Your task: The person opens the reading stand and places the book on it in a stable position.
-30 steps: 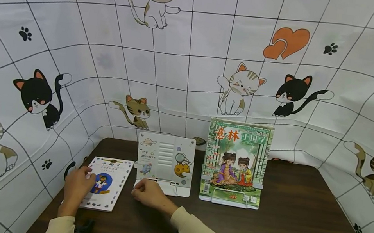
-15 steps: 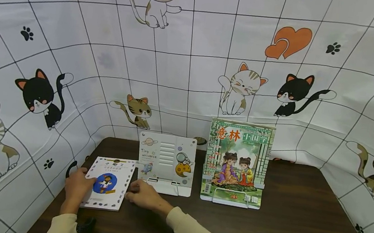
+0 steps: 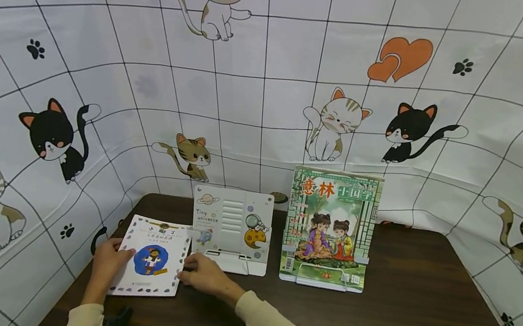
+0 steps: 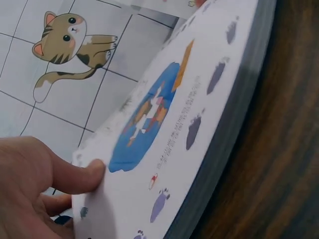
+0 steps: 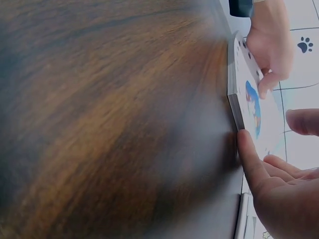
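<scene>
A thick white book [image 3: 141, 282] with a blue round picture and a border of small purple marks lies face up at the table's left side. My left hand [image 3: 106, 264] pinches its left edge, the thumb on top of the cover in the left wrist view and the other fingers partly hidden behind the edge. From the other side my right hand [image 3: 207, 274] touches the book's right edge. In the right wrist view its index finger [image 5: 250, 159] lies against the page edges, while the thumb [image 5: 303, 122] stays apart from the cover.
Behind my right hand stands a white "Tiny universe" book stand [image 3: 230, 230]. A green magazine [image 3: 336, 195] leans on another stand to its right. A cat-print sheet [image 3: 281, 50] hangs behind the dark wooden table [image 3: 410, 315].
The book has shifted to the right and turned slightly between my hands. My right hand has come a little left and now meets its right edge; my left hand keeps its hold.
</scene>
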`<state>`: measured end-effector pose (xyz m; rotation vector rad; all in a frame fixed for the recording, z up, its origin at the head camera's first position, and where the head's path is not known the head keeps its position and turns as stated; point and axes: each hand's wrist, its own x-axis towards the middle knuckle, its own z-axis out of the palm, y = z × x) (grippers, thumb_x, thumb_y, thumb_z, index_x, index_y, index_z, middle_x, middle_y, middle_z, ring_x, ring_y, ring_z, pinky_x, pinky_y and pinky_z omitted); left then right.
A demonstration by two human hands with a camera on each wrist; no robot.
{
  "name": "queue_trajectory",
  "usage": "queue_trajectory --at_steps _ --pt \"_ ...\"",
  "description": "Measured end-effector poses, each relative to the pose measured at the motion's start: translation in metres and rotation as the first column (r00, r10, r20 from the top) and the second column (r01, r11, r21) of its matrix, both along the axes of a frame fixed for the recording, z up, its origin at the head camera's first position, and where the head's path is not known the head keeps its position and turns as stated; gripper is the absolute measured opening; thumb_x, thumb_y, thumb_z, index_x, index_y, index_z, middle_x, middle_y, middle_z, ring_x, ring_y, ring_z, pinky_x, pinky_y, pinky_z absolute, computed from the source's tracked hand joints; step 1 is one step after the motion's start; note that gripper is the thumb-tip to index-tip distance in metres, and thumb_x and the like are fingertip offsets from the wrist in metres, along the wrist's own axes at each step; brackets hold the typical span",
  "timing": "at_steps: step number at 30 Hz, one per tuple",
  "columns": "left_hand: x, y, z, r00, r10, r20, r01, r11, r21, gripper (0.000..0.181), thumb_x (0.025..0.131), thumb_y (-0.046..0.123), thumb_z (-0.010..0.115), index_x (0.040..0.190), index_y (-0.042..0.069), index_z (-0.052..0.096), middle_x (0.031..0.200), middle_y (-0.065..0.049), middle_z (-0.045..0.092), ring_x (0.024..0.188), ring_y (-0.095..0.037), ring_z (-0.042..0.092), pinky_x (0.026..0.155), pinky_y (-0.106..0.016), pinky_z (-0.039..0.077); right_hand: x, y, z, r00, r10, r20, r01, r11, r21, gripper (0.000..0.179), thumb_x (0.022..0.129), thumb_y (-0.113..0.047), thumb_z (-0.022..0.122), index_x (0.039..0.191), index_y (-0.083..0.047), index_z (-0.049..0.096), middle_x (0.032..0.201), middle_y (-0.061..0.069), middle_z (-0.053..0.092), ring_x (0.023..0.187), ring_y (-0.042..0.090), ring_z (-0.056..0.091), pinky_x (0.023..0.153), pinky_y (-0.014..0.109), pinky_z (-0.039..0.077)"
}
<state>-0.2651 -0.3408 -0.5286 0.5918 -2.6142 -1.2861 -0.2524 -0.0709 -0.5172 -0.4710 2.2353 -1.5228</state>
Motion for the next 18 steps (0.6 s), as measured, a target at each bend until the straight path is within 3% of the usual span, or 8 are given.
queue_trajectory --at_steps 5,8,13,14,18 --pt "0.007 -0.003 0.001 1.0 0.0 0.012 -0.002 0.993 0.122 0.06 0.106 0.015 0.053 0.153 -0.016 0.032 0.143 -0.041 0.045 0.121 -0.05 0.05 0.106 -0.063 0.04 0.0 0.001 -0.001 1.0 0.013 0.019 -0.013 1.0 -0.027 0.038 0.099 -0.015 0.074 0.132 -0.001 0.061 0.134 0.018 0.07 0.09 0.019 0.076 0.081 0.033 0.063" --pt "0.012 -0.005 0.002 1.0 0.022 -0.001 -0.022 0.984 0.175 0.06 0.108 0.016 0.053 0.156 -0.012 0.031 0.147 -0.039 0.046 0.12 -0.046 0.052 0.099 -0.052 0.042 -0.001 0.001 -0.003 1.0 0.017 0.007 -0.017 0.999 -0.037 0.038 0.099 -0.014 0.073 0.131 0.001 0.061 0.13 0.017 0.069 0.091 0.019 0.076 0.082 0.034 0.063" --pt "0.019 -0.005 0.008 0.996 0.061 -0.064 -0.047 0.977 0.208 0.056 0.108 0.013 0.055 0.155 -0.007 0.033 0.144 -0.034 0.053 0.096 -0.021 0.061 0.077 -0.025 0.044 -0.005 0.0 -0.004 0.999 0.007 -0.037 -0.007 1.0 0.001 0.039 0.098 -0.016 0.073 0.132 0.0 0.061 0.124 0.012 0.072 0.096 0.017 0.074 0.087 0.034 0.06" --pt "0.02 -0.005 0.009 0.995 0.067 -0.075 -0.049 0.976 0.214 0.056 0.108 0.012 0.056 0.155 -0.006 0.034 0.144 -0.034 0.054 0.092 -0.013 0.06 0.075 -0.021 0.043 -0.006 0.001 -0.004 0.999 0.005 -0.038 -0.005 1.0 0.007 0.039 0.098 -0.017 0.073 0.132 -0.001 0.061 0.123 0.011 0.072 0.096 0.017 0.074 0.088 0.034 0.06" --pt "0.026 -0.003 0.016 0.989 0.096 -0.113 -0.066 0.967 0.245 0.058 0.108 0.012 0.056 0.159 -0.004 0.032 0.147 -0.033 0.055 0.085 -0.001 0.058 0.07 -0.014 0.043 -0.008 -0.001 -0.002 1.0 -0.001 -0.025 0.001 1.0 0.005 0.041 0.098 -0.019 0.073 0.134 -0.001 0.06 0.123 0.01 0.072 0.096 0.018 0.075 0.088 0.036 0.061"
